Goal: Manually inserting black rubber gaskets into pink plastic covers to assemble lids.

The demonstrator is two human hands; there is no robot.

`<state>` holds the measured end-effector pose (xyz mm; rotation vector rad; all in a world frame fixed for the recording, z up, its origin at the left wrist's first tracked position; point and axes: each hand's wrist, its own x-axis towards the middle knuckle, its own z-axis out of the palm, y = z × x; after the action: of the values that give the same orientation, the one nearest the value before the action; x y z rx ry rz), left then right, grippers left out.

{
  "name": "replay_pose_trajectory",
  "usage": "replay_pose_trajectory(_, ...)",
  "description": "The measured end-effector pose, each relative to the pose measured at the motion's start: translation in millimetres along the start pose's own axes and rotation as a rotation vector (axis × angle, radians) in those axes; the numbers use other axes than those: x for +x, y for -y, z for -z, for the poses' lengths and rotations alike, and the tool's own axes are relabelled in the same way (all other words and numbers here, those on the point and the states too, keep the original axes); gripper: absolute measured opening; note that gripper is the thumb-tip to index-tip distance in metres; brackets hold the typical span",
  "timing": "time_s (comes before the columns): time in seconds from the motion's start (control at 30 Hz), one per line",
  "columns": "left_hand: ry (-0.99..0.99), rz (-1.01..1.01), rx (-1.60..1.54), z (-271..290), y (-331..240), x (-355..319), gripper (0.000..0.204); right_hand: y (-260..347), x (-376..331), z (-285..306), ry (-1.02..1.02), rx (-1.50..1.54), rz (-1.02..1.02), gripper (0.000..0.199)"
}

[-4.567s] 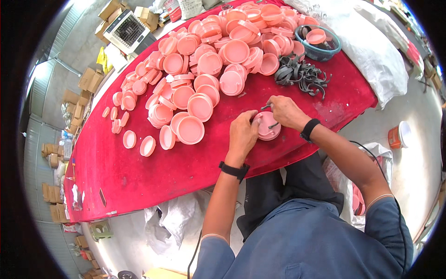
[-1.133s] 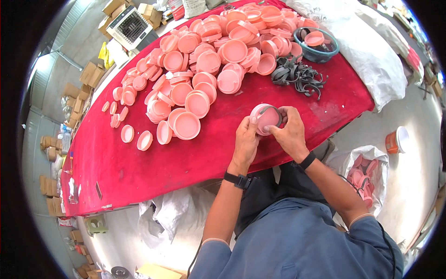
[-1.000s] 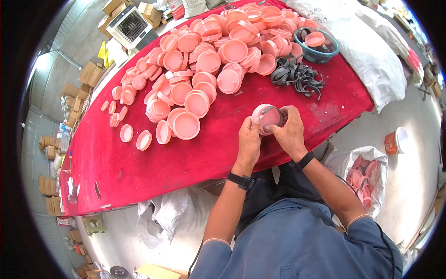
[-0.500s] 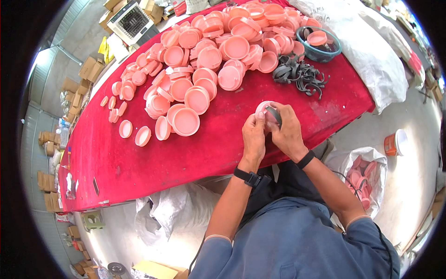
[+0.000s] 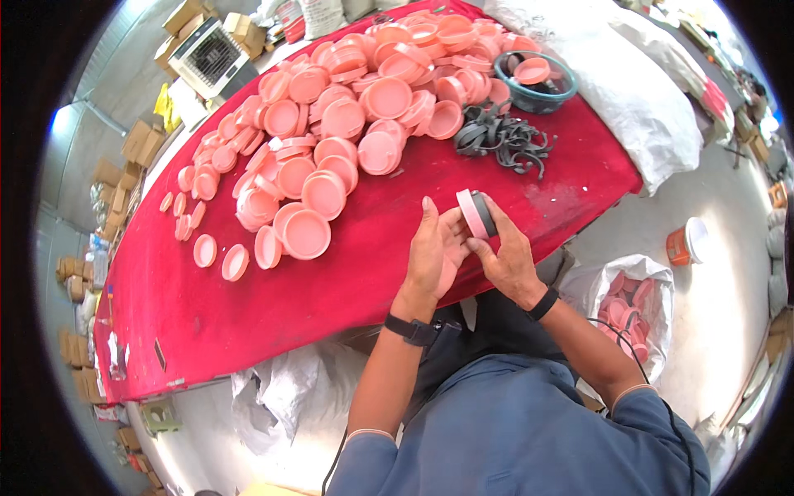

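Between the thumb and fingers of my right hand (image 5: 511, 258) is a round pink plastic lid (image 5: 470, 215), held on edge. A dark grey band (image 5: 485, 217) shows along the side of that lid facing my right hand. My left hand (image 5: 435, 250) is open beside it, thumb raised and palm turned toward the lid; whether its fingertips touch the lid I cannot tell. Just beyond, on the red-covered table (image 5: 273, 318), lies a tangle of grey rubber bands (image 5: 504, 142). A big heap of pink lids (image 5: 339, 120) spreads across the far and left part.
A teal basin (image 5: 529, 102) with a pink lid and dark pieces in it stands at the far right. White sacking (image 5: 624, 116) drapes the right edge. Below on the floor are an open white sack (image 5: 577, 285) of pink pieces and an orange-and-white bucket (image 5: 680, 246).
My left hand has let go of the lid and opened out. My right hand has kept the lid and turned it on edge, so its grey band shows. The view has shifted slightly.
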<state>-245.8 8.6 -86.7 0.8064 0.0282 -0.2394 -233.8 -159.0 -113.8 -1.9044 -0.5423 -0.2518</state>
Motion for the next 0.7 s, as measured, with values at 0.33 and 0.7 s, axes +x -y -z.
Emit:
replay_pose_trajectory(0.33,-0.289,-0.325,1.4,25,-55,33,0.055,-47,-126,184,-0.284,-0.505,-0.467,0.063)
replay_pose_trajectory(0.7,0.15,-0.655,1.748,51,-37,174,0.058,-88,-258,287,-0.525,-0.653,-0.81,0.044)
